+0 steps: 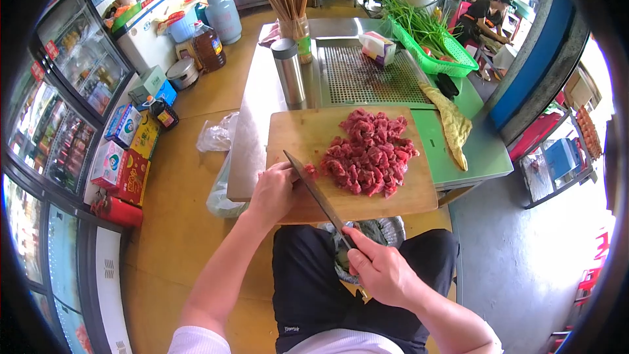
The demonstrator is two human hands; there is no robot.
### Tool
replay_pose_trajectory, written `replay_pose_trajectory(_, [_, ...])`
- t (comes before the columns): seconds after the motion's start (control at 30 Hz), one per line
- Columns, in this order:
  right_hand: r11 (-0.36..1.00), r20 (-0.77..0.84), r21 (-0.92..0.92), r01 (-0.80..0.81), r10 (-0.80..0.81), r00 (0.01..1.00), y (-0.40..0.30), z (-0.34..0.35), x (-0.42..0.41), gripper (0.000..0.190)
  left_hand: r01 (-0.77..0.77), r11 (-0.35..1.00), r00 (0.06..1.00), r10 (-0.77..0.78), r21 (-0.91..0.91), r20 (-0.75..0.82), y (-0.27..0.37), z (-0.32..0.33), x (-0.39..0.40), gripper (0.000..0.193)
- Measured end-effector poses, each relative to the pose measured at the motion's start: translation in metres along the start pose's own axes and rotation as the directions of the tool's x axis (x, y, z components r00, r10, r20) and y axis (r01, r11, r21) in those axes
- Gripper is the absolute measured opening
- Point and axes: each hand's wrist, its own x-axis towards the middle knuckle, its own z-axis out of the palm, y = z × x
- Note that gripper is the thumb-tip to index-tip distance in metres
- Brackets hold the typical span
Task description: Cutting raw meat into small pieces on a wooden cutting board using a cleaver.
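My right hand [378, 268] grips the handle of a long kitchen knife [317, 194], its blade reaching up and left across the front of a wooden cutting board [295, 130]. At the board's left front lies my left hand [275, 189], fingers bent, close beside the blade; whether it holds a piece of meat is hidden. A small bit of red meat [310, 170] lies just right of the blade. Farther right on the board sits a heap of cut raw red meat [371, 155].
Behind the board stand a steel tumbler [289, 71], a jar of wooden skewers [297, 34], a perforated metal tray [368, 76] with a tissue pack [377, 48], and a green basket [432, 54] of green onions. A yellowish cloth [449, 123] lies right. Another person [484, 19] sits at the far right.
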Motion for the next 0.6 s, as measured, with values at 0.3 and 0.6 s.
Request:
replay_pose_trajectory(0.3, [0.99,-0.014,0.083,0.116,-0.115,0.993,0.003,-0.001,0.056,0.044,-0.012,1.0,0.999,0.011,0.024,0.046,-0.004,0.002,-0.001,0.013])
replay_pose_trajectory(0.6, [0.921,0.06,0.363,-0.141,0.127,0.99,0.008,-0.021,-0.005,0.048,0.03,0.997,0.999,-0.032,-0.069,-0.031,0.006,-0.006,0.0,0.012])
